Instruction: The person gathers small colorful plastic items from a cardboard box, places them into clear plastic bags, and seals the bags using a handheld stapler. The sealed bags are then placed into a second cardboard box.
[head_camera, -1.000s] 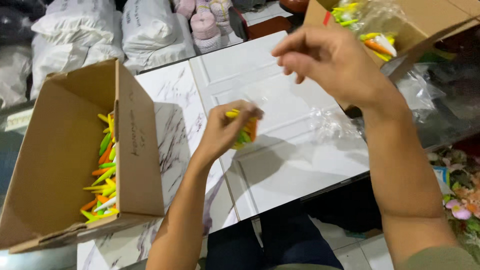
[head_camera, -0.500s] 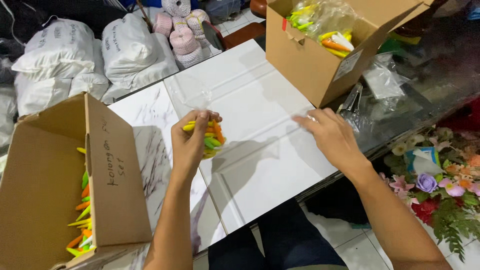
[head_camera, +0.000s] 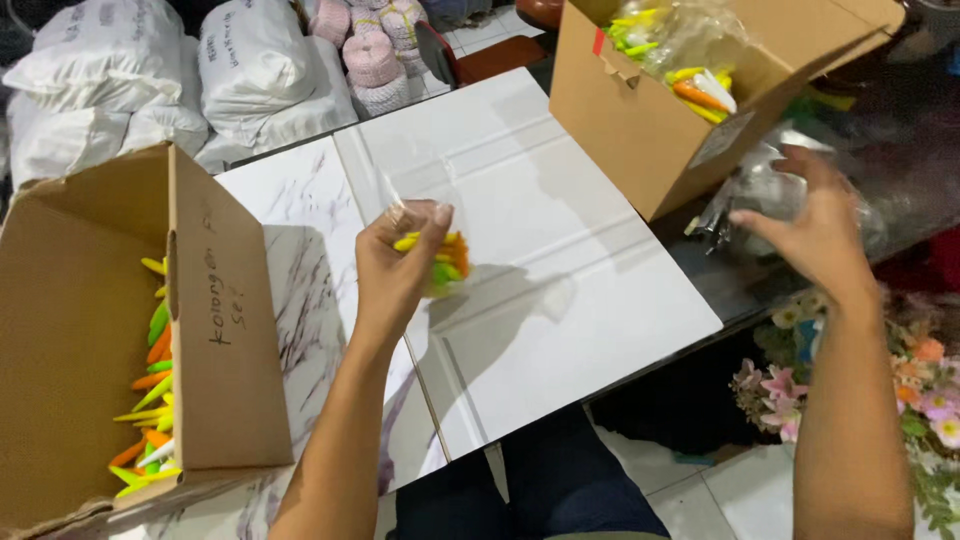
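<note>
Left hand (head_camera: 395, 265) raised above the white tabletop (head_camera: 560, 300), fingers closed around a small clear bag of coloured pieces (head_camera: 440, 262) — yellow, green, orange showing. Right hand (head_camera: 815, 230) off to the right, near the table edge, fingers spread wide and holding nothing, just beside a heap of clear plastic bags (head_camera: 770, 185). Open cardboard box (head_camera: 640, 110) at upper right holds bagged coloured pieces. Second cardboard box (head_camera: 215, 330) at left, loose coloured pieces (head_camera: 150, 400) lying inside. White sacks (head_camera: 110, 85) beyond the tabletop.
</note>
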